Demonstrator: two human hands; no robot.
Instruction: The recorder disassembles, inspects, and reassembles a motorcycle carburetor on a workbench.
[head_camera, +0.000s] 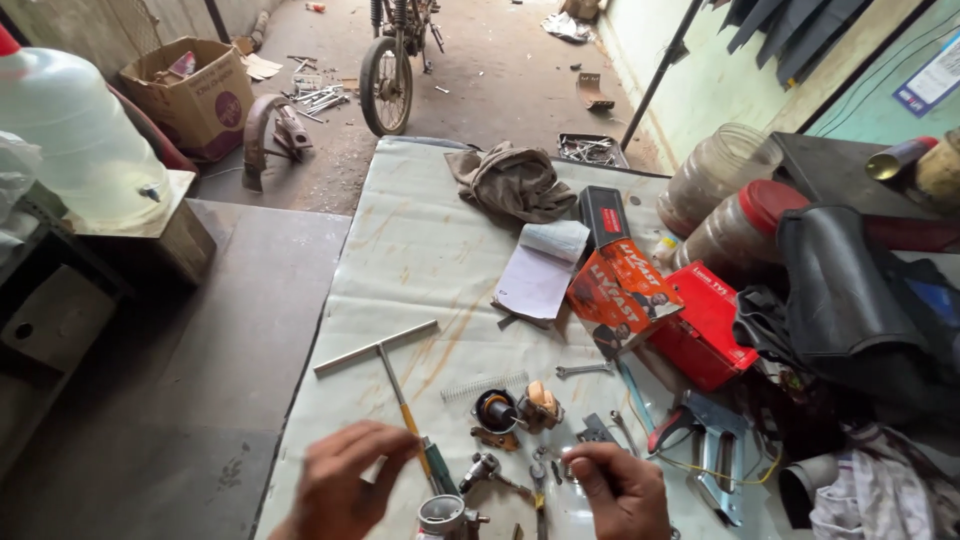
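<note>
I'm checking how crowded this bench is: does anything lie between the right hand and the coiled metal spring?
Yes. Between the right hand and the long coiled metal spring sit a black-and-brass round part and small loose metal fittings on the white table cover.

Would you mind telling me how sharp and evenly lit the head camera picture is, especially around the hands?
Head view: the left hand is smeared by motion blur, the right hand slightly soft; the T-handle tool and spring are crisp. Light is soft daylight with faint shadows; the table cover looks pale, and straight edges bow toward the corners.
</note>
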